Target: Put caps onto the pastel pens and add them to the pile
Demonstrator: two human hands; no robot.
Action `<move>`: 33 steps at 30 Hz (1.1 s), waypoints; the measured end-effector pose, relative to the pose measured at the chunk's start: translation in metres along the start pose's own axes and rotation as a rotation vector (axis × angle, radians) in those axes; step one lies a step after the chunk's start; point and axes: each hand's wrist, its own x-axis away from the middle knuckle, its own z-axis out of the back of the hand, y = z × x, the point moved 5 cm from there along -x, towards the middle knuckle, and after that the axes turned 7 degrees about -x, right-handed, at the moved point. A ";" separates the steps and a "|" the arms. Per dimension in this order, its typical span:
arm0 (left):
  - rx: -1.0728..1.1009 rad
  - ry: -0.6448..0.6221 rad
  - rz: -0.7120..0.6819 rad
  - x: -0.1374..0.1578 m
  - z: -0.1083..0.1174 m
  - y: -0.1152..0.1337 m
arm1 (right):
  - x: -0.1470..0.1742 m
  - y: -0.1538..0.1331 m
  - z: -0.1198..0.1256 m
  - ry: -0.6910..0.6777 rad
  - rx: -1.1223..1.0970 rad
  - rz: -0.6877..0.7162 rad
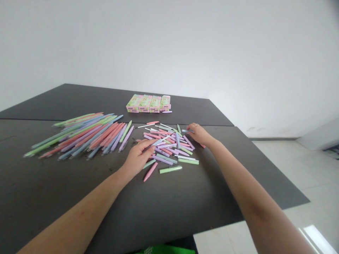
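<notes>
My left hand [137,155] is at the left side of a loose heap of pen parts [172,145], its fingers closed on a slim, pale blue pen part [160,140] that points up to the right. My right hand [198,134], wearing a ring, is at the heap's far right edge. Between its thumb and fingers is a short light blue pen piece [185,131]. Pink, purple, green and blue barrels lie in the heap among thin white refills [184,157]. Nearest me are a green barrel [171,169] and a pink pen piece [150,171].
Many long pastel pens [82,137] lie in a spread pile on the left of the dark table [169,208]. Several small printed boxes [145,103] stand side by side at the back, with a purple piece [167,112] before them. A pale wall rises behind.
</notes>
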 end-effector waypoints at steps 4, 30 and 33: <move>0.021 0.003 -0.017 0.001 0.001 0.007 | 0.019 -0.037 0.012 0.145 -0.576 -0.064; -0.200 -0.142 -0.125 0.006 -0.007 0.024 | 0.044 -0.097 -0.013 0.051 -1.021 -0.201; -0.244 -0.141 -0.118 0.007 -0.007 0.022 | 0.044 -0.097 -0.013 0.064 -0.961 -0.209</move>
